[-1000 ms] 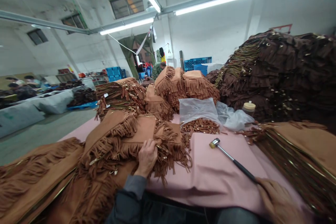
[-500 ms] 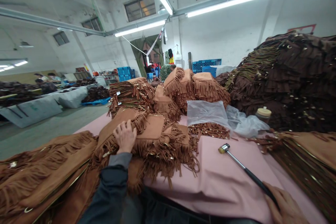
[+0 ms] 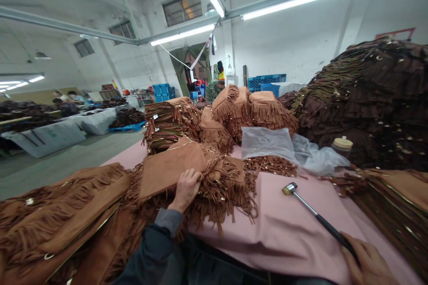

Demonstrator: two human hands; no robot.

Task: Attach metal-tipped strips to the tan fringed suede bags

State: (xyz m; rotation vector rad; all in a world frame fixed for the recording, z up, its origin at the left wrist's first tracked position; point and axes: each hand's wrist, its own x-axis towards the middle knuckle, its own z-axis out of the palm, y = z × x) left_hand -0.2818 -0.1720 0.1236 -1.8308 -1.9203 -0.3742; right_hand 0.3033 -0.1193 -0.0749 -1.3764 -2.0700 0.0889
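Observation:
My left hand (image 3: 187, 188) is closed on the near right edge of a tan fringed bag (image 3: 174, 167), its fingers pinching the suede-like material. The bag lies tilted, plain face up, on a heap of similar fringed bags (image 3: 214, 200). At the lower right, my right hand (image 3: 369, 262) wraps round the black handle of a mallet (image 3: 316, 216). The mallet's metal head with a yellowish face rests on the pink cloth (image 3: 277, 222). Part of the right hand is cut off by the frame edge.
Brown fringed bags (image 3: 73, 209) are piled at the near left. Stacked bags (image 3: 270, 109) stand behind, beside a clear plastic bag (image 3: 267, 144) over small brown tassels (image 3: 270, 165). A lidded jar (image 3: 342, 144) and a tall dark heap (image 3: 374, 93) are on the right.
My left hand has moved right and now grips a bag's edge; that bag's plain face has swung into view on the heap. My right hand still holds the mallet in place.

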